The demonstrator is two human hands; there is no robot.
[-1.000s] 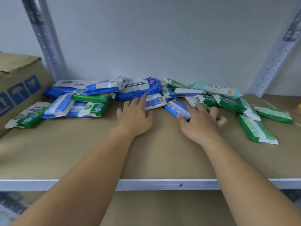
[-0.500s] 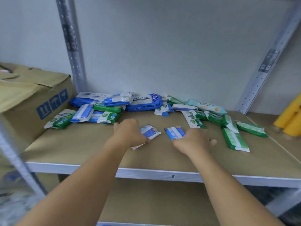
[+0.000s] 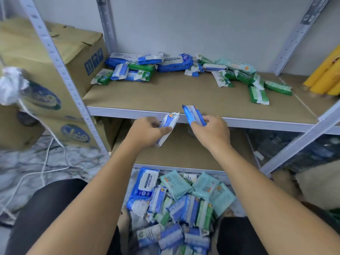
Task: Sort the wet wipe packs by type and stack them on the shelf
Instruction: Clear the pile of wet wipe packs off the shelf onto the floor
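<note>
My left hand [image 3: 147,132] grips a small blue-and-white wipe pack [image 3: 168,124] just below the front edge of the shelf [image 3: 184,96]. My right hand [image 3: 211,131] holds a second small blue pack [image 3: 192,113], its top end sticking up over the shelf lip. Along the back of the shelf lie several loose packs: blue ones [image 3: 174,62] at left and centre, green ones [image 3: 257,93] at right, one pale teal pack [image 3: 237,65]. A heap of mixed packs [image 3: 176,203] lies on the floor between my knees.
Cardboard boxes [image 3: 55,57] stand left of the metal upright [image 3: 60,65]. Yellow packages [image 3: 325,74] fill the shelf bay on the right. A lower shelf board [image 3: 180,155] sits under my hands. A white cord [image 3: 44,162] trails over the floor at left.
Both hands pulled back from the shelf surface to its front edge, each lifting a small blue pack off the board. The view has dropped, showing the floor heap.
</note>
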